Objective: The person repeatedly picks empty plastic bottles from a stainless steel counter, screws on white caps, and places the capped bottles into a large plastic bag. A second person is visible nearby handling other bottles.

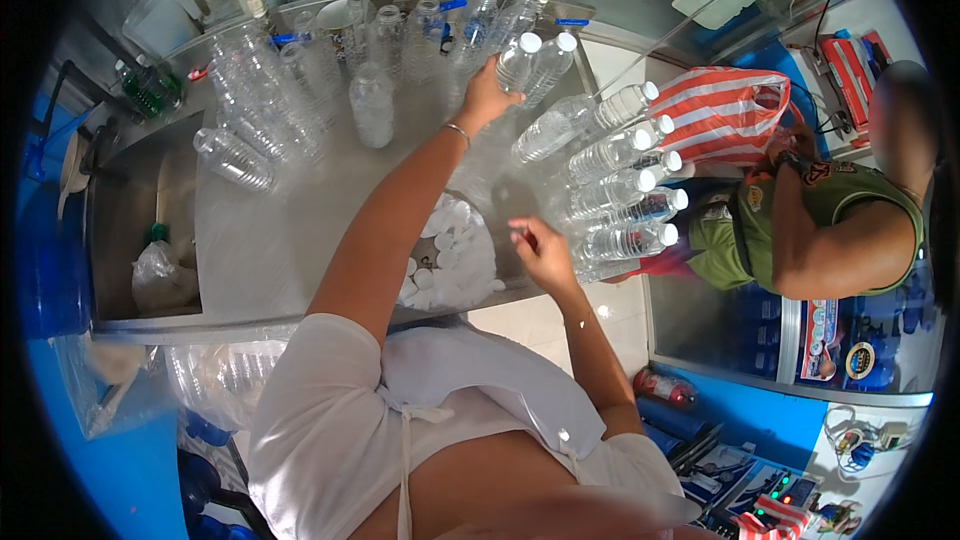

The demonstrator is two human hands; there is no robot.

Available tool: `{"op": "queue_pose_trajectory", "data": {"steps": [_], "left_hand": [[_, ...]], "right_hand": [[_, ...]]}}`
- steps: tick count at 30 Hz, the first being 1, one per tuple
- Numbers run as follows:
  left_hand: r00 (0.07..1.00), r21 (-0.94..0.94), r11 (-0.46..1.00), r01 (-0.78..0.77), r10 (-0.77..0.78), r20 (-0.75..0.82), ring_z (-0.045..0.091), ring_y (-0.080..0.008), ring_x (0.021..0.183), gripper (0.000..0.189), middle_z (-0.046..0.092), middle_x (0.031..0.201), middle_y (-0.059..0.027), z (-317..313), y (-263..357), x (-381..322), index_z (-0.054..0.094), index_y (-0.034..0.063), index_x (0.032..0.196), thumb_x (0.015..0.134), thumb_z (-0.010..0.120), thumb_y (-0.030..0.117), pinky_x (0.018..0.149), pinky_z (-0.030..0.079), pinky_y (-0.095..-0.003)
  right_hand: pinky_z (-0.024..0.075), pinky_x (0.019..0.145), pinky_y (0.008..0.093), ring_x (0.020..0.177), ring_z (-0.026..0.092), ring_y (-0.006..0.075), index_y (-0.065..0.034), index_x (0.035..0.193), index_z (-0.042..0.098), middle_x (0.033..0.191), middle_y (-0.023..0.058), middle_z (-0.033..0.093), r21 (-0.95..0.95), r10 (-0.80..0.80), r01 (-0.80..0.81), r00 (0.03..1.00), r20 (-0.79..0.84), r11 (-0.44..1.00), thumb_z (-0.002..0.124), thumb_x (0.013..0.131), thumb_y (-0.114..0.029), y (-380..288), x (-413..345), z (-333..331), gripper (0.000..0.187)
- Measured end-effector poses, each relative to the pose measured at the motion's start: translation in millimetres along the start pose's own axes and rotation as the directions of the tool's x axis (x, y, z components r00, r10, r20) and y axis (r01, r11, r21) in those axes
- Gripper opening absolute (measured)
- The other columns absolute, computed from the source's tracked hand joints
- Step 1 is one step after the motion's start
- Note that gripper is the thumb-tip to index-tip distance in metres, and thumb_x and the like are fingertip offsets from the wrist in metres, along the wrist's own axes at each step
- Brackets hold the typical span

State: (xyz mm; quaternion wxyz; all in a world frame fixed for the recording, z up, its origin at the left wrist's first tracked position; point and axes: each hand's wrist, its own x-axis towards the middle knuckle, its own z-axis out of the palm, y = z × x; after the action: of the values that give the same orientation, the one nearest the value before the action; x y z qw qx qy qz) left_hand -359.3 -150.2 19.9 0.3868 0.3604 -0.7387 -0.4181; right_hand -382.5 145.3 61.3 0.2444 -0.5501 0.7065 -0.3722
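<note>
My left hand [486,99] reaches to the back of a stainless steel counter [315,232] and is closed around a clear plastic bottle with a white cap [516,64]. A second capped bottle [551,69] stands right beside it. My right hand [541,253] hovers over the counter's front, fingers loosely bent and holding nothing. To its left lies a clear plastic bag of white bottle caps [457,259]. Several capped bottles [611,191] are grouped along the counter's right end, next to an uncapped bottle [551,129]. Another uncapped bottle [373,109] stands behind my left forearm.
Several uncapped bottles [262,97] crowd the counter's back left, beside a steel sink [142,195] holding a tied plastic bag [161,277]. Blue-handled taps [453,4] line the back. At right, a person in a green sleeveless top [832,232] has hands at a red-and-white striped bag [720,112].
</note>
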Motion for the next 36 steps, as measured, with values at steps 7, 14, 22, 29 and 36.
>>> {"op": "queue_pose_trajectory", "data": {"steps": [7,14,22,29,36], "left_hand": [[0.968,-0.002,1.000,0.017,-0.016,0.249,0.059,-0.0334,0.116,0.088,0.060,0.123,-0.0224,30.0,3.6,39.5,0.041,0.0001,0.136,0.063,0.086,0.024,0.097,0.046,-0.0396],[0.962,0.022,0.994,-0.111,0.101,0.255,0.057,-0.0351,0.118,0.090,0.059,0.125,-0.0227,74.9,-1.0,61.5,0.041,0.0006,0.136,0.064,0.087,0.029,0.099,0.045,-0.0392],[0.942,0.007,1.000,-0.009,0.006,0.336,0.057,-0.0319,0.117,0.098,0.057,0.127,-0.0238,108.6,3.6,76.8,0.036,-0.0018,0.138,0.062,0.089,0.031,0.098,0.045,-0.0375],[0.978,0.003,0.984,-0.178,0.176,0.108,0.058,-0.0379,0.115,0.090,0.053,0.133,-0.0264,91.7,-5.8,42.3,0.026,-0.0046,0.144,0.076,0.077,0.023,0.098,0.046,-0.0411],[0.968,-0.050,0.998,-0.048,0.059,0.245,0.064,-0.0371,0.099,0.047,0.066,0.108,-0.0210,-66.5,44.7,-109.7,0.050,-0.0019,0.127,0.082,0.057,0.009,0.085,0.051,-0.0410]], "right_hand": [[0.0446,0.058,0.0270,0.062,0.052,0.0109,-0.0024,0.101,0.068,0.074,0.0067,0.062,0.080,0.247,-0.245,0.969,-0.014,0.966,0.062,0.091,-0.008,45.7,-50.8,-13.6,0.013],[0.0460,0.061,0.0268,0.065,0.055,0.0129,-0.0012,0.102,0.068,0.078,0.0082,0.063,0.108,0.303,-0.298,0.953,-0.029,0.948,0.062,0.090,-0.008,60.7,-61.5,-20.3,0.015],[0.0454,0.060,0.0300,0.066,0.058,0.0201,-0.0038,0.100,0.068,0.082,0.0113,0.063,0.038,0.191,-0.192,0.981,0.011,0.981,0.061,0.090,-0.008,55.5,-53.0,-6.3,0.013],[0.0454,0.063,0.0259,0.069,0.056,0.0121,-0.0030,0.099,0.068,0.080,0.0060,0.062,0.003,0.102,-0.102,0.993,0.065,0.995,0.059,0.090,-0.002,25.6,-38.1,3.4,0.013],[0.0437,0.057,0.0273,0.063,0.053,0.0153,-0.0006,0.096,0.068,0.076,0.0065,0.060,0.078,-0.235,0.227,0.966,0.110,0.971,0.059,0.088,0.001,-29.2,-6.0,45.4,0.012]]}}
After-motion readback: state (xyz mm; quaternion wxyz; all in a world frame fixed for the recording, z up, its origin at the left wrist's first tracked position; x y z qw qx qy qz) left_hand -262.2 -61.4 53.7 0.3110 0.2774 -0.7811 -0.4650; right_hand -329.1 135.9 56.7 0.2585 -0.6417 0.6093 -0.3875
